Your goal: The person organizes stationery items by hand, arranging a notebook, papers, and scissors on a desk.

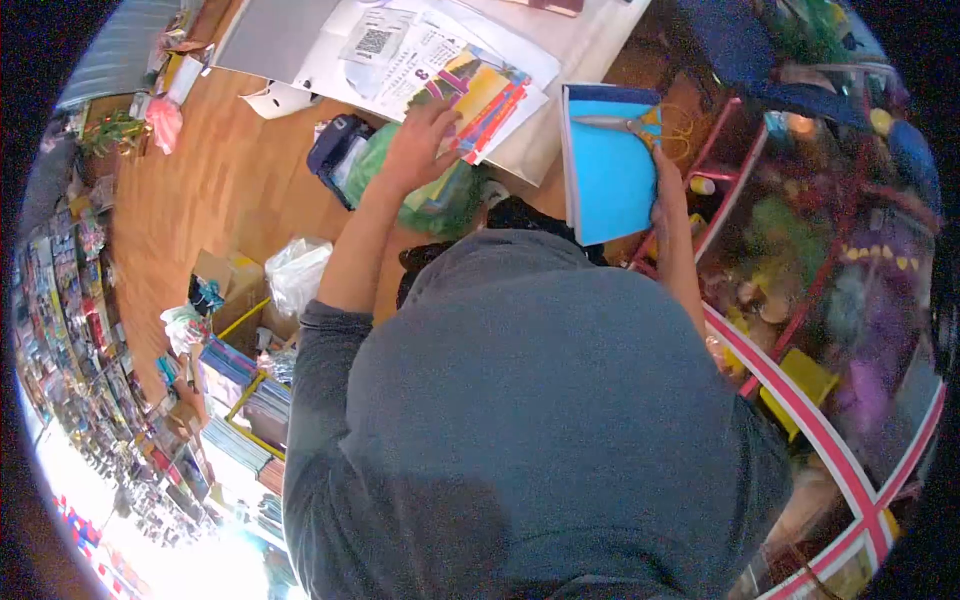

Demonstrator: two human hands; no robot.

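Observation:
My right hand (667,187) grips the edge of a bright blue notebook (612,180), tilted beside the table's corner. Scissors (610,123) with orange-yellow handles lie across its cover, the handles close to my fingers. My left hand (424,146) rests with fingers apart on colourful printed sheets (485,105) at the table's near edge, holding nothing that I can see. Beneath these lie white papers, one with a QR code (374,41).
Under the table (530,160) sit a green plastic bag (415,210) and a dark blue bag (336,143). A red-and-white framed glass case (790,390) stands close on the right. At left are a cardboard box (232,285), a white bag (297,275) and stacked notebooks (238,445).

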